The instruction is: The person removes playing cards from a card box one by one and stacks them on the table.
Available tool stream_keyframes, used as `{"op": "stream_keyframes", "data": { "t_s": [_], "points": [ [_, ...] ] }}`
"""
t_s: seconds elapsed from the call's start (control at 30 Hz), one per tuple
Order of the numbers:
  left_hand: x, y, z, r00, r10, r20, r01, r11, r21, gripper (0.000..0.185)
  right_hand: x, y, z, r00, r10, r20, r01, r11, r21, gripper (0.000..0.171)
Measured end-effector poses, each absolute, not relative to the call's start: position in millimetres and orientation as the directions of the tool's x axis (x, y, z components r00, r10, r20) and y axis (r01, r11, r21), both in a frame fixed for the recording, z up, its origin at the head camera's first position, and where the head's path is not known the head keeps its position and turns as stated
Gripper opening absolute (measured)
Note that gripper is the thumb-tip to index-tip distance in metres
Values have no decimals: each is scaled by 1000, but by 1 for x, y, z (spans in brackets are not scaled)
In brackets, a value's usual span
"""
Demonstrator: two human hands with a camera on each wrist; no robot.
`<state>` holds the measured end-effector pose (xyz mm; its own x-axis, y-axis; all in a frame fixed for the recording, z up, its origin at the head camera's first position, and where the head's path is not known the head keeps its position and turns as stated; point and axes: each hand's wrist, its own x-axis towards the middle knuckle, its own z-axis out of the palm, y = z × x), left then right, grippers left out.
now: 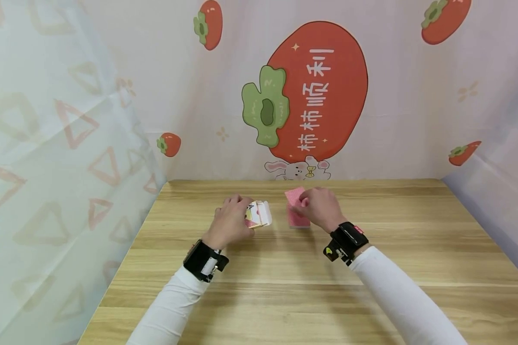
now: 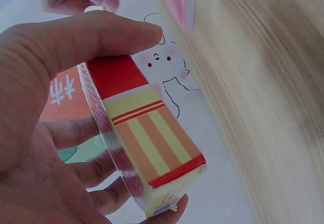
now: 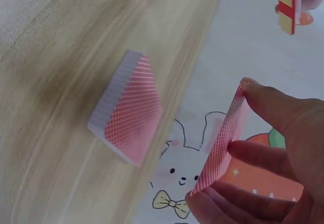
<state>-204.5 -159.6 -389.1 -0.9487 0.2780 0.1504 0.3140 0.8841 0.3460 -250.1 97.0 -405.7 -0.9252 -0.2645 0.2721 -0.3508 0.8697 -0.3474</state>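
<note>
My left hand point(image 1: 229, 221) grips a playing-card box point(image 2: 157, 143) between thumb and fingers, above the table. Its white end flap point(image 1: 266, 213) stands out toward the right, and an ace design shows on its face. To the right, my right hand point(image 1: 323, 208) pinches a red-patterned playing card point(image 3: 223, 143) by its edges, thumb on one side and fingertips on the other. Below and beside that card, a deck of cards point(image 3: 134, 115) lies in a neat stack on the table, patterned backs up. In the head view the held card partly overlaps the deck.
The wooden table point(image 1: 263, 302) reaches back to a cloth backdrop point(image 1: 393, 134) printed with persimmons and a rabbit. Another curtain point(image 1: 47, 191) hangs along the left side. Both wrists wear black camera straps point(image 1: 347, 242).
</note>
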Motion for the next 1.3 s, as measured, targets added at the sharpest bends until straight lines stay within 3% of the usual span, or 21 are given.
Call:
{"op": "stream_keyframes", "data": {
  "t_s": [0.3,0.53,0.77,1.3],
  "points": [
    [-206,-159,-391,-947,288,140,319,884,341,79,-254,87,-421,-972,-124,199,-194,901,-388,37],
    [-207,-159,-392,-948,288,138,318,881,349,78,-256,80,-430,-977,-106,185,-165,926,-339,57],
    [-206,-159,-392,-944,293,149,328,877,352,78,-258,74,-438,-976,-100,196,-153,948,-281,52],
    [-205,-160,-391,-947,293,131,321,879,352,78,-260,66,-443,-980,-79,185,-127,956,-266,46]
  ]
}}
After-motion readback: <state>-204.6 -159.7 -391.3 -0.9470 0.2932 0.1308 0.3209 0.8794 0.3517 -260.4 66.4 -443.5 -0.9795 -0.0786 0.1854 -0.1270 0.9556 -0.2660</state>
